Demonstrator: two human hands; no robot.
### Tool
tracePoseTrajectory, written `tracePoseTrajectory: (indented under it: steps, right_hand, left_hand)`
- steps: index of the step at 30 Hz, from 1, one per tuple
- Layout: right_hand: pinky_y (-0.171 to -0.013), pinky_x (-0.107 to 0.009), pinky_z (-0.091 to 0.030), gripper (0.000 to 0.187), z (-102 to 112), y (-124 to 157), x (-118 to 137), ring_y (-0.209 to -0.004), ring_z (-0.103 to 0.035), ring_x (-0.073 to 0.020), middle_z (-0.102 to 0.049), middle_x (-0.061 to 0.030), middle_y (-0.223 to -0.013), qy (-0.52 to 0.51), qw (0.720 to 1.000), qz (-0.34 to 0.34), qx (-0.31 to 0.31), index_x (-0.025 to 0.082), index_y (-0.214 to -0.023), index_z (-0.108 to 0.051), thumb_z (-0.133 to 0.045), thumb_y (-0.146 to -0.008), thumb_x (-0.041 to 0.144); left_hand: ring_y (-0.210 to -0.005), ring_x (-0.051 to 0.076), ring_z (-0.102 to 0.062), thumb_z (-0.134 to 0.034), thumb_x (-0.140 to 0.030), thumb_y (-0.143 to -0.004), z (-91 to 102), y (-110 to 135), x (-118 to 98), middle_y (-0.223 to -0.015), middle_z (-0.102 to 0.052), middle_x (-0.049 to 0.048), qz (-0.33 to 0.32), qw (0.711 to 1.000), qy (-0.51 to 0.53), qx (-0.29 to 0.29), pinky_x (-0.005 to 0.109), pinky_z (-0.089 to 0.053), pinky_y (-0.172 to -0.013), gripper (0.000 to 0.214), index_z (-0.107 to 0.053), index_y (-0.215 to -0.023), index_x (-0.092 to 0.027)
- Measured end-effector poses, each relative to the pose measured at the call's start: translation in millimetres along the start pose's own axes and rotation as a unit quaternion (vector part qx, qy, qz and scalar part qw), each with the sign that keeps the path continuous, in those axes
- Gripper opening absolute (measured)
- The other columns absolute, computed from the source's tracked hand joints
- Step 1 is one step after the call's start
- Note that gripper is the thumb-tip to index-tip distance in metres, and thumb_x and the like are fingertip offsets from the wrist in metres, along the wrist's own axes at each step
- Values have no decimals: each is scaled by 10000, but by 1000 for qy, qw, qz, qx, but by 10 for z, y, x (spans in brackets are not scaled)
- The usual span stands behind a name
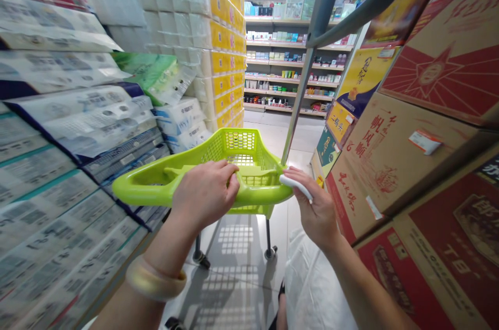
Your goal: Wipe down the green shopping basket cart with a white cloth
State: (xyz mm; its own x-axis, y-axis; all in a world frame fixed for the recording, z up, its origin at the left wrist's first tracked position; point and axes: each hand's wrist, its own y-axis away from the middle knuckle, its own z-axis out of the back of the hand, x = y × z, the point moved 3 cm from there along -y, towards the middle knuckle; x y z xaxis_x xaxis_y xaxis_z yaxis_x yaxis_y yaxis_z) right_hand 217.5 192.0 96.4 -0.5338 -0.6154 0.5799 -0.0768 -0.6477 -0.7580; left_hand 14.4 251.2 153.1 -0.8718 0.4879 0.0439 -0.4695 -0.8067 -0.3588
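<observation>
A lime-green plastic shopping cart stands before me, its mesh basket pointing away. My left hand, a gold-coloured bangle on its wrist, is wrapped round the middle of the cart's handle bar. At the bar's right end, my right hand holds a slim white object with rounded ends, whose kind I cannot make out. The fingertips of that hand reach to the cart's rim, beside the foot of a metal pole. No goods are visible in the part of the basket that shows.
Wrapped paper packs are piled along the left, beside a tall stack of yellow-and-white tissue packs. Cardboard cartons line the right. Shelves of small boxes stand ahead across the tiled floor. A grey curved handle tops the pole.
</observation>
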Motion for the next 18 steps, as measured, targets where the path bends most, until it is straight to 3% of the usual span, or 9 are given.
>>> tracePoseTrajectory:
  steps: [3,8,12,14,18]
  right_hand:
    - [-1018,-423,-503,254,4,13,-9,-1150,-634,-215,-709,-70,-1155,-19,998,-43,-32,246,-1136,-672,-495,-957,211]
    - [-1120,-489,-385,279,-14,60,122,-1204,-594,-226,-702,-59,-1172,46,995,66,52,262,-1159,-667,-516,-938,184]
    - [-1022,-425,-494,266,36,16,73,-1136,-635,-213,-703,-71,-1154,27,1000,-3,6,247,-1147,-662,-476,-962,206]
    - [-1019,-425,-493,255,-6,5,122,-1122,-639,-209,-707,-63,-1146,40,999,-18,-3,250,-1132,-664,-481,-958,206]
    - [-1087,-459,-415,307,-187,39,386,-1144,-620,-213,-710,-54,-1147,118,990,61,43,242,-1138,-663,-490,-916,122]
  left_hand:
    - [-883,229,-646,-331,-313,-914,16,15,3,-968,-716,33,-4,1000,3,1,338,-454,-704,393,-699,-1021,-230]
    - [-881,218,-646,-343,-315,-899,24,31,15,-990,-723,36,-3,1000,8,-2,327,-464,-716,388,-700,-1022,-229]
    - [-882,218,-645,-350,-317,-890,25,37,1,-985,-724,38,-5,1000,19,-2,328,-469,-723,383,-700,-1017,-229]
    - [-884,223,-646,-349,-313,-891,29,37,-17,-984,-722,42,-3,1000,18,-3,332,-468,-719,381,-699,-1014,-226]
    - [-868,232,-648,-344,-298,-894,38,41,-45,-960,-718,51,-3,1000,15,-6,342,-464,-707,377,-694,-1008,-215]
